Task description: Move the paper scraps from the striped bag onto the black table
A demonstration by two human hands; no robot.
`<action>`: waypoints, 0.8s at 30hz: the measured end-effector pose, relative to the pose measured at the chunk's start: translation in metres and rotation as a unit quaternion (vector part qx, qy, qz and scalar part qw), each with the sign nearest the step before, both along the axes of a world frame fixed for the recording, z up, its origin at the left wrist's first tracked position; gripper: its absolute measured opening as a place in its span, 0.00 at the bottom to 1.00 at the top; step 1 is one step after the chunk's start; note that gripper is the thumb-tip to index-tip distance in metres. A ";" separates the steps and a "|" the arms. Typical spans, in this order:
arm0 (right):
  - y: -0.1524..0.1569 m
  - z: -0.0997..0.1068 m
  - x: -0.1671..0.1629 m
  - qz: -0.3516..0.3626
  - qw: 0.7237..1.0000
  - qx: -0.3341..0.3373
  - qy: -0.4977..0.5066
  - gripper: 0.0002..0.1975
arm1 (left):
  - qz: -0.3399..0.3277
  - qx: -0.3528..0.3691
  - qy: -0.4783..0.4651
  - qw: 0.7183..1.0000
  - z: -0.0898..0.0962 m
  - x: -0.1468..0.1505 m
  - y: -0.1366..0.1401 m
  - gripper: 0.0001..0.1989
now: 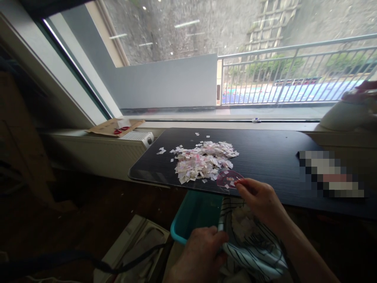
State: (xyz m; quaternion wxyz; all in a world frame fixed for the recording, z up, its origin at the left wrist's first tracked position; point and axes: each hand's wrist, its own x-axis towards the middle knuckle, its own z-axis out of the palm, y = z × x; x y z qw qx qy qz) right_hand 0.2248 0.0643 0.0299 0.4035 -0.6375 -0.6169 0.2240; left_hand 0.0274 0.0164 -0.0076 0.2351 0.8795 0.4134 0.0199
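A loose heap of small white and pinkish paper pieces (197,163) lies on the dark tabletop (259,157). At the heap's near right edge, my right hand (256,192) is closed in a pinch on a thin, see-through pinkish plastic piece (225,179) with a rounded edge. A few paper bits show on or through it. Below the table edge, my left hand (200,251) is closed on the rim of a striped cloth bag (250,255). Pale paper pieces show inside the bag's mouth. The bag's bottom is hidden.
A teal plastic tub (178,230) sits under the table edge beside the bag. Red-handled scissors (120,129) rest on brown paper (103,126) by the window. At the table's right lies a blurred-out object (331,175). A radiator (118,153) stands behind, left.
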 end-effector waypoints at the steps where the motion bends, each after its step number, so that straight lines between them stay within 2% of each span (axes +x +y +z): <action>1: 0.002 0.000 -0.001 0.001 1.000 0.003 0.007 0.16 | 0.000 0.001 0.001 1.000 0.000 0.000 0.000 0.12; 7: 0.017 -0.001 -0.021 0.060 0.998 0.018 0.008 0.17 | 0.006 0.004 0.007 1.000 -0.003 -0.002 -0.002 0.12; 24: 0.018 0.003 -0.019 0.043 0.998 0.006 -0.037 0.16 | 0.008 0.003 0.017 1.000 0.000 -0.004 -0.003 0.12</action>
